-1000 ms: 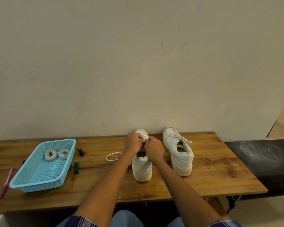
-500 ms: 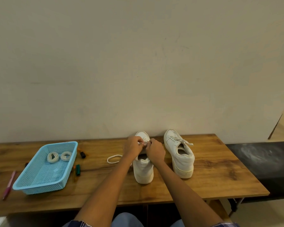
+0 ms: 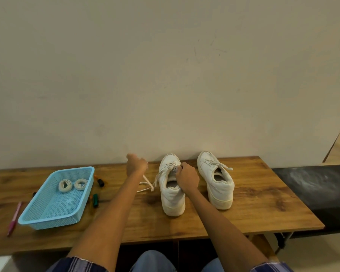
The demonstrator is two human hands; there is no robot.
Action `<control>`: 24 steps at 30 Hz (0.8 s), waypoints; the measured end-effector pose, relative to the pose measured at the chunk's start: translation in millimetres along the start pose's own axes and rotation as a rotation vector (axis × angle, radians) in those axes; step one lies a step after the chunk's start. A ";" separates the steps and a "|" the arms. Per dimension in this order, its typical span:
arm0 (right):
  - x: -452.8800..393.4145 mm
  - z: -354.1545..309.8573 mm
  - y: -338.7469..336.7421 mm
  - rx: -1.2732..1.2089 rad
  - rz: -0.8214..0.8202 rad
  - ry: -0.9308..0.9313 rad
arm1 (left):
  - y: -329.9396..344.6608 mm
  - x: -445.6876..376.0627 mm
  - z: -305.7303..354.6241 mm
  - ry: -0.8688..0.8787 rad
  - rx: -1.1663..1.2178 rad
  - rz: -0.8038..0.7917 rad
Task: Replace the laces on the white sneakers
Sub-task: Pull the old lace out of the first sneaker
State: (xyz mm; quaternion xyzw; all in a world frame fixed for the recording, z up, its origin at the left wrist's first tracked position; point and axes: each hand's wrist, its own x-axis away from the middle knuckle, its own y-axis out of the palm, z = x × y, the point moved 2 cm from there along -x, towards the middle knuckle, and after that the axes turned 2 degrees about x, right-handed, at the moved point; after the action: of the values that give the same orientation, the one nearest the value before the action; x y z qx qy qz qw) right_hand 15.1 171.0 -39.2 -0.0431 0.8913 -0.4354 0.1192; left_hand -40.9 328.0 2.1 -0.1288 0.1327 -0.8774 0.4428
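left hand point(image 3: 136, 166) pulled away left of near sneaker point(image 3: 171, 185), pinching lace point(image 3: 148, 183) | right hand point(image 3: 187, 178) stayed pinching tongue | far sneaker point(image 3: 216, 178) unmoved

Two white sneakers point(image 3: 172, 193) point(image 3: 217, 181) with off-white laces point(image 3: 149, 183). Tabletop point(image 3: 253, 203): brown wood grain with darker streaks. Basket point(image 3: 57, 213): light blue mesh, holding two cream lace coils point(image 3: 73, 185). Pen point(image 3: 14, 218) near left edge: pink. Markers: one green point(image 3: 95, 200), one black with orange point(image 3: 99, 181). Sleeves point(image 3: 77, 265): blue plaid. Wall point(image 3: 165, 75): plain beige. Bench point(image 3: 318, 191) beyond right edge: black.
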 end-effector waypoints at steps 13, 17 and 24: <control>-0.5 -0.8 0.7 -0.001 0.002 0.018 | 64.2 46.8 -14.1 0.451 -0.338 -0.045; -0.9 0.1 1.9 -0.002 0.020 -0.008 | 63.1 42.2 -27.4 0.164 -0.157 0.080; -3.6 -8.6 0.8 0.182 -0.094 -0.284 | 66.9 34.3 -38.1 0.038 -0.134 0.049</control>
State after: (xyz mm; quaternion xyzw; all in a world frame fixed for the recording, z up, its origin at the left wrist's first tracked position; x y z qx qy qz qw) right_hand 16.5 178.7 -34.2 -0.1347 0.8194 -0.5089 0.2268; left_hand -24.0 266.4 -52.9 -0.1381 0.2027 -0.8578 0.4517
